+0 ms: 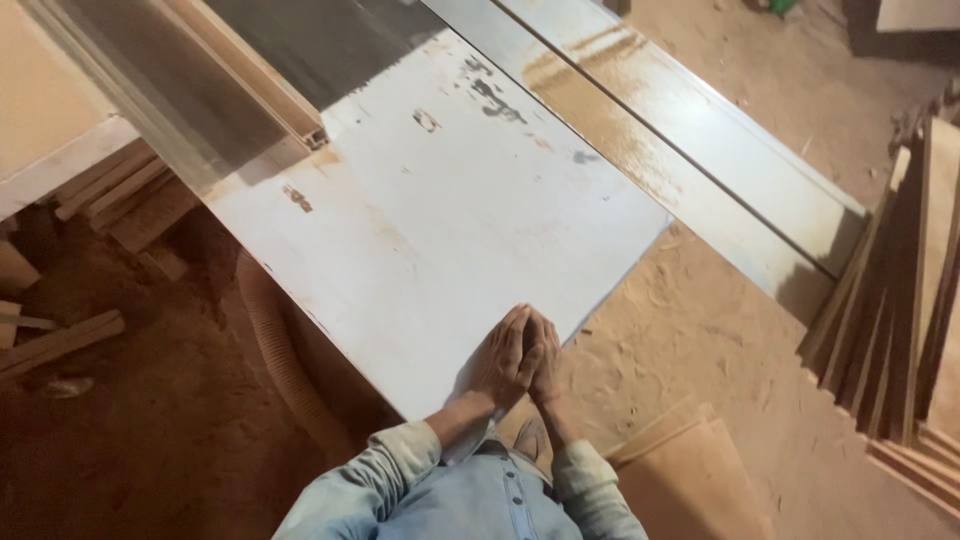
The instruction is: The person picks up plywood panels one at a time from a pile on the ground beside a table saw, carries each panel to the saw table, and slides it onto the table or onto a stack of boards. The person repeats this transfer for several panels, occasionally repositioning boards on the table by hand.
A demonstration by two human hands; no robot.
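Sleeves: nearest the camera, at the bottom centre of the frame, two pale blue denim sleeves point(470, 490) lead up from a buttoned shirt front.
Left hand: the left hand point(497, 362) lies flat, palm pressed against the other hand, fingers straight and pointing toward the upper right.
Right hand: the right hand point(546, 358) mirrors it; the two hands are together, palm to palm, and clamp nothing.
Panel: the hands sit over the near corner of a large white panel point(440, 220), which fills the centre of the frame and runs toward the upper left; whether they touch it I cannot tell.
Surface: beyond the panel, upper right of centre, long grey metal rails of a saw surface point(700, 140) run diagonally.
Fence: upper left, a wooden guide bar point(250, 70) crosses the panel's far end.
Floor: a sawdust-covered floor point(690, 330) lies to the right; a ribbed hose point(285, 350) sits lower left.
Stacks: cut boards point(890, 310) lean at the right edge.
Handling advice: judged from this, to move the panel well, part the hands, spread them wide along the near edge, and keep the fingers clear of the rails.
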